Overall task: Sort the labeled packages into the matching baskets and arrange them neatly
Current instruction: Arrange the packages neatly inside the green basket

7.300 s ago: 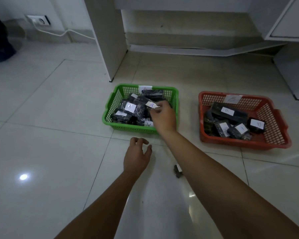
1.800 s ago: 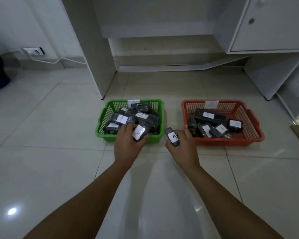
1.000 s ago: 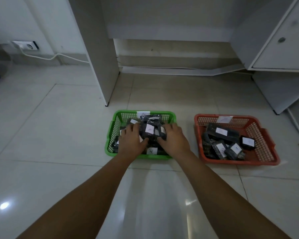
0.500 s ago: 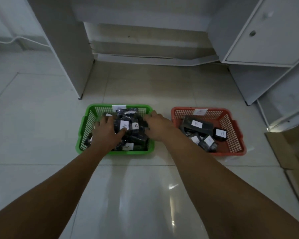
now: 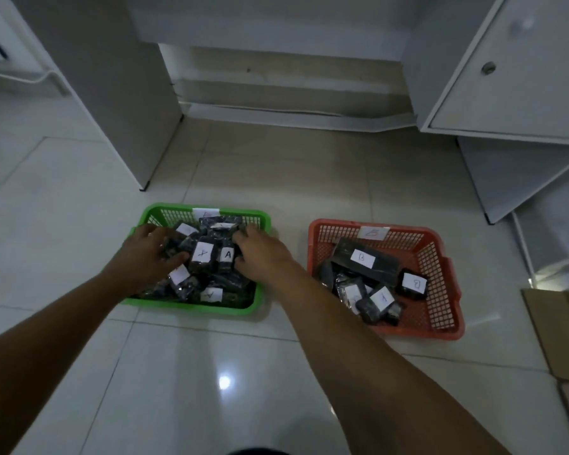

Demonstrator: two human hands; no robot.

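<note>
Step in hand looks like the tidy-up phase: no loose packages on the floor [image 5: 211, 372], both hands are in the green basket [image 5: 260, 221].

Left hand [image 5: 143, 257] lies on the left side of the pile of A-labelled packages [image 5: 202, 254], fingers curled against them. Right hand [image 5: 263, 254] presses in from the right, fingers bent round the side of the pile. Both bracket the stack; can't tell whether either grips a single package or just pushes.

Green basket: dark wrapped packages heaped and overlapping, white labels at mixed angles, the readable ones say A. White tag on its far rim, letter not legible.

Red basket [image 5: 447, 257]: just right of the green one, apart from it. Holds a long dark package marked B [image 5: 363, 259], a small one by the right wall, a few more tilted at the front. Tag on the far wall, probably B.

Next move, my guess: squeeze the A pile square and flatten it, then do the same for the red basket, which is loose and skewed.
</note>
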